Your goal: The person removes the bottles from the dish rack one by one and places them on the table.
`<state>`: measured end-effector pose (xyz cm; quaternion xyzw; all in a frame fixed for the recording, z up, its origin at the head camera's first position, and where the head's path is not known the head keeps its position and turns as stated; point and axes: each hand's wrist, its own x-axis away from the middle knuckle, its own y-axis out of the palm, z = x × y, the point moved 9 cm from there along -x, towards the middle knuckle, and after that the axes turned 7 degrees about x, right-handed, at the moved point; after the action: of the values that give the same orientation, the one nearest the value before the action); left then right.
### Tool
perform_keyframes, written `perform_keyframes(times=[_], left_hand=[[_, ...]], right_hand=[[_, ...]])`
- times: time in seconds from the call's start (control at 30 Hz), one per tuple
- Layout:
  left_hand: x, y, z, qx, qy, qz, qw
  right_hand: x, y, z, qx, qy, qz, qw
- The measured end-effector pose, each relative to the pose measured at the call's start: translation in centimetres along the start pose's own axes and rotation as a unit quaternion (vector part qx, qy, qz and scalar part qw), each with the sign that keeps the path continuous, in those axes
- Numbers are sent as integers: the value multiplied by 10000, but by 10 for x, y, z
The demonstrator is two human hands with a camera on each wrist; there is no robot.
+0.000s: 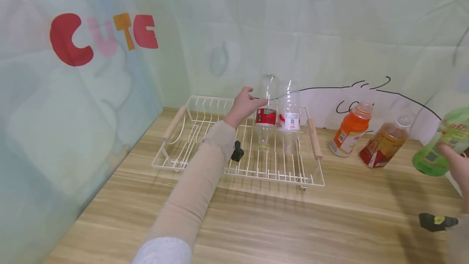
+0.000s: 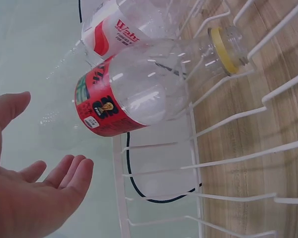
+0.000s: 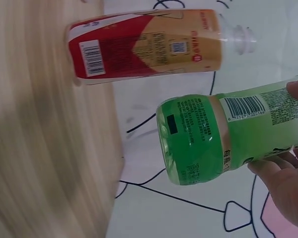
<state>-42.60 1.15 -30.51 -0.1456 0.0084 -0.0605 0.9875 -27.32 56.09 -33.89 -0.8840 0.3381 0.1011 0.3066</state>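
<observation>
The left hand (image 1: 243, 105) is released, its fingers loosely extended just beside a red-labelled clear bottle (image 1: 266, 116) and holding nothing. The right hand (image 1: 458, 164) grasps a green bottle (image 1: 436, 154), tilted and lifted off the wooden table (image 1: 275, 223) at the far right. The red-labelled bottle stands neck down in a white wire rack (image 1: 174, 123), beside a white-and-red-labelled clear bottle (image 1: 289, 121), also neck down. Between the rack and the right hand, 2 bottles stand on the table: an orange bottle (image 1: 352, 127) and a red-and-tan bottle (image 1: 384, 144).
</observation>
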Motion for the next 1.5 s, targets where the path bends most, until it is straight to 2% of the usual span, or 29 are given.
perform_keyframes(times=[0.03,0.07,0.1,0.17,0.2,0.23,0.33,0.4,0.47,0.63,0.77,1.17,1.33,1.5], left_hand=[[0,1,-1,12,-18,-38,10000],[0,1,-3,41,-28,-86,10000],[0,2,-4,57,-52,-139,9999],[0,4,-7,88,-128,-256,9996],[0,4,-9,71,-165,-305,9994],[-1,5,-11,38,-188,-349,9992],[-2,7,-16,-36,-290,-400,9988],[-4,7,-19,-88,-332,-396,9986],[-5,7,-21,-72,-354,-390,9986],[-7,8,-24,-98,-346,-370,9987],[-7,11,-27,-215,-377,-397,9983],[-12,19,-35,-402,-493,-402,9972],[-13,24,-40,-479,-580,-532,9957],[-13,27,-44,-370,-706,-676,9945]], right_hand=[[22,-1,-31,-15,-27,-34,10000],[30,0,-39,-221,20,-86,9997],[27,0,-31,-273,194,-42,9994],[0,2,24,-141,447,130,9988],[1,2,26,358,701,224,9966],[-3,3,35,440,881,274,9948],[4,8,37,681,1342,68,9886],[26,10,8,778,1735,-180,9816],[33,12,4,833,1922,-373,9771],[31,17,18,945,2064,-478,9727],[28,21,27,849,2077,-531,9731],[37,23,25,958,2156,-586,9700],[39,25,29,903,2215,-568,9693],[40,27,30,956,2224,-529,9688]])
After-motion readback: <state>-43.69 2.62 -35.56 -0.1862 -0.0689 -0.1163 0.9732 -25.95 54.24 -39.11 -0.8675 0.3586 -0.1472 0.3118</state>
